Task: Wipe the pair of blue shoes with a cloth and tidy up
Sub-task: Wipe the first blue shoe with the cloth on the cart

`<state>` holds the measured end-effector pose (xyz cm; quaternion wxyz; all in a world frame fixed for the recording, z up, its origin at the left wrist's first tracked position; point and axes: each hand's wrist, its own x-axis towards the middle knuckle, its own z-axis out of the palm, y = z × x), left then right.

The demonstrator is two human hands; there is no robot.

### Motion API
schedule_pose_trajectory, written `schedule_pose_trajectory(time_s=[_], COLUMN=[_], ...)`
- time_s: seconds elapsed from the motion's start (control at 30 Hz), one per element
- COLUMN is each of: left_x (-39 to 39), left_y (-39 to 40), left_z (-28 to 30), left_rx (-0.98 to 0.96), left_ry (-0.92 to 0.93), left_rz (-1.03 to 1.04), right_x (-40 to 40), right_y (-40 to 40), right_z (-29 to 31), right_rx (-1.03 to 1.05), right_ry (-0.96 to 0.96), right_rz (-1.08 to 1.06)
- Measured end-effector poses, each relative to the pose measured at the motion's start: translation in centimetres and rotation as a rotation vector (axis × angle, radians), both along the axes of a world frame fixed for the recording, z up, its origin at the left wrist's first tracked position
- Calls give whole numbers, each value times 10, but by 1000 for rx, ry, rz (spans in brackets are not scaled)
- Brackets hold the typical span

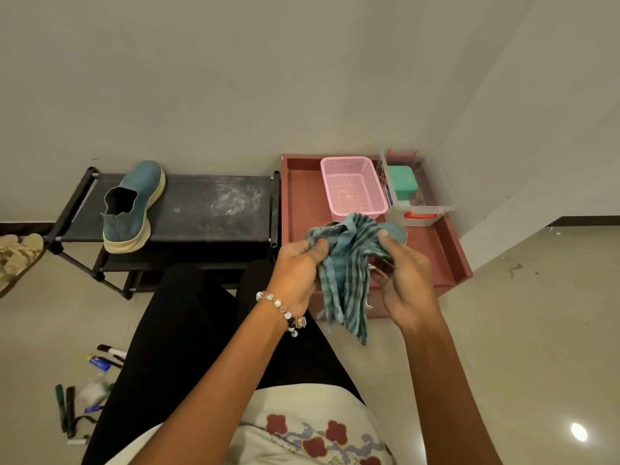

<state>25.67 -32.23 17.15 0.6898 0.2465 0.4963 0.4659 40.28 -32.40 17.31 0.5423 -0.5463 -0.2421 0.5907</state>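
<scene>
Floor: pale tile; black rack (214, 209) carries one blue shoe (132, 208).
Hidden: second shoe (397, 230) mostly behind checked cloth (345, 273).
Tray (302, 189): pink basket (352, 189), clear box (419, 199).
Hands: left hand (297, 266) and right hand (407, 280) both grasp cloth.

This looks like a home, likely an entry corner where shoes are kept: a low black shoe rack (188, 213) stands against a plain wall at 11 o'clock with a blue shoe (132, 206) on its top shelf, and tan sandals (18, 256) lie on the glossy tiled floor (520, 330) at 9 o'clock. At 1 o'clock a reddish tray (449, 250) holds a pink plastic basket (352, 187) and a clear storage box (419, 196), while markers (67, 411) lie scattered on the tiles at 8 o'clock.
</scene>
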Motion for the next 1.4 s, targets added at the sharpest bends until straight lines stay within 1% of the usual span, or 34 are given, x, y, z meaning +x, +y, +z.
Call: schedule_pose_trajectory(time_s=[0.1,0.13,0.2,0.27,0.33,0.4,0.43,0.47,0.53,0.57,0.6,0.63,0.7,0.8,0.83,0.9,0.97,1.0,1.03,1.13,1.2,1.23,1.3,1.33,1.4], left_x=[1,3,2,-6,-20,-31,-34,-35,-33,-30,-27,-23,-14,3,7,13,15,16,17,19,18,16,12,9,1], left_y=[0,-1,-2,2,8,13,15,18,20,17,12,8,-4,-23,-26,-24,-20,-18,-16,-10,-8,-7,-6,-6,-4], left_z=[7,8,10,10,9,7,4,0,-9,-9,-7,-6,-3,2,0,-6,-11,-11,-10,-2,7,11,17,18,19], left_rx=[-9,-6,2,-18,-64,-113,-124,-119,-51,17,108,205,368,516,552,564,515,483,442,234,97,47,3,5,38], left_ry=[-91,-90,-45,18,39,53,115,258,698,867,941,957,905,709,684,690,659,619,559,262,84,28,-38,-40,54], left_rz=[-20,-39,-46,8,95,130,131,127,170,223,252,254,161,-137,-211,-262,-220,-174,-120,-25,-44,-60,-95,-110,-141], right_x=[-13,-18,-22,-12,6,17,17,15,11,8,5,3,-2,-6,-3,7,14,15,15,16,13,10,5,4,4], right_y=[-12,-16,-17,-13,-9,-7,-7,-6,-3,-1,2,4,9,14,13,10,4,0,-4,-16,-23,-26,-26,-24,-18], right_z=[4,2,-4,-6,-4,2,6,9,14,16,17,19,19,23,26,32,37,36,35,28,27,26,15,10,5], right_rx=[22,18,-9,-60,-82,-75,-73,-72,-59,-57,-60,-65,-75,-80,-58,37,132,154,167,170,187,223,309,346,346], right_ry=[-7,-15,-95,-129,-134,-92,-55,-29,-31,-36,-37,-33,-17,85,137,226,285,251,153,-264,-365,-423,-609,-666,-665], right_rz=[206,220,108,-11,-51,-35,-23,-25,-74,-105,-129,-144,-150,-105,-70,43,162,193,208,276,426,504,562,526,384])
